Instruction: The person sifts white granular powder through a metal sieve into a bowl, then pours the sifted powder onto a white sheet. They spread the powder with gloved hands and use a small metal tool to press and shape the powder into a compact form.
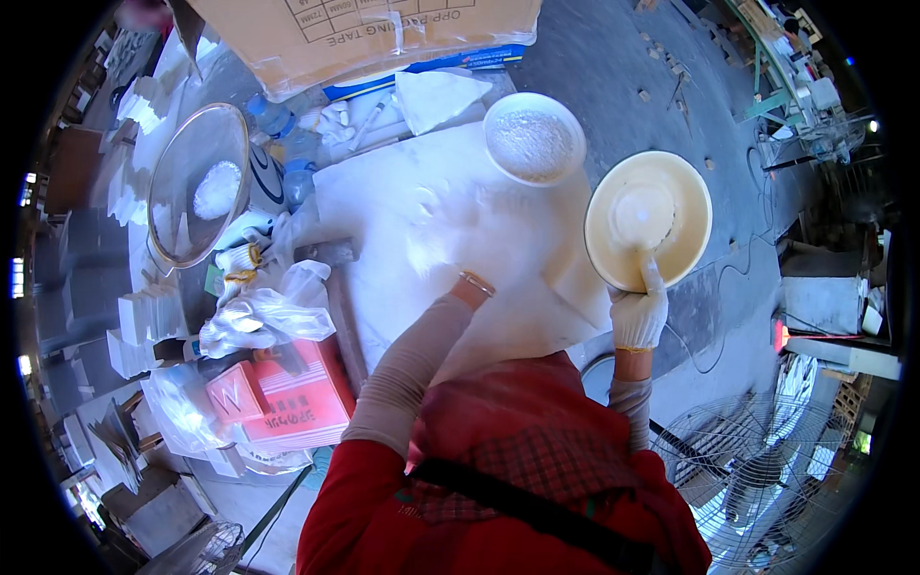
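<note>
My right hand point(639, 316), in a white glove, grips the near rim of a cream plastic basin point(692, 216) with its fingers reaching inside. Only a little pale residue shows at the bottom of the basin. My left hand point(436, 230) is over the white-covered work surface point(374, 287), smeared by motion so its fingers cannot be made out. A bracelet circles that wrist. At the far right of the surface stands a white bowl point(532, 144) holding white powder or fine grains.
At the left are a round, thin-rimmed container point(153, 216) with a white clump inside, plastic bottles point(273, 120), worn gloves point(235, 326) and a red box point(307, 402). A large cardboard box point(374, 38) stands at the back. A wire-caged fan point(757, 470) is at the near right.
</note>
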Available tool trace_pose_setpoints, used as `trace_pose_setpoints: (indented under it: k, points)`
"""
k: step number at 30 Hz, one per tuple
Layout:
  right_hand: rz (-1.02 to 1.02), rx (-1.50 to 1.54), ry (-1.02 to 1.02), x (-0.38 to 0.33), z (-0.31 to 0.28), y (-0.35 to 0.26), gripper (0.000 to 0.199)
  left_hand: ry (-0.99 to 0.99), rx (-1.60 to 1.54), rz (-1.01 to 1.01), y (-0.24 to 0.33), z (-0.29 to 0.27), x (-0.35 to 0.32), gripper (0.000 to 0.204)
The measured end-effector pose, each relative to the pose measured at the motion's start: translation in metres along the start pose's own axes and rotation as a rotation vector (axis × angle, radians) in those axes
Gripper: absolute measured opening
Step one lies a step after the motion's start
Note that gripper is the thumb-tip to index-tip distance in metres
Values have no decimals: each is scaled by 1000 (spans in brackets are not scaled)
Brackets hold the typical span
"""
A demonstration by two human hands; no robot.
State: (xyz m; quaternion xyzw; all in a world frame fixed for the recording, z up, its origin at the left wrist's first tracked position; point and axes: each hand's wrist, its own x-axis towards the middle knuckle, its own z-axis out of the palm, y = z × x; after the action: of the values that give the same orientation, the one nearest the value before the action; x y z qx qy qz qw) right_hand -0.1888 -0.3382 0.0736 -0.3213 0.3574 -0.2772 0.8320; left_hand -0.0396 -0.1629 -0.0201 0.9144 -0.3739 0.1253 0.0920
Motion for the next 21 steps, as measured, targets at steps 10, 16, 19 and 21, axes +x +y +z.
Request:
trace_pose_setpoints:
  k: [10, 16, 19, 21]
  points:
    - [63, -22, -34, -5, -7, 18, 48, -146, 126, -243, -57, -34, -29, 50]
    - [116, -105, -198, -3, 2, 26, 48, -63, -55, 64, 6, -5, -14, 43]
    - [56, -189, -208, -6, 10, 25, 48, -156, -44, 72, -6, -8, -6, 36]
    - [-13, -276, -199, -12, 16, 20, 51, -98, 6, -21, -25, -1, -11, 34]
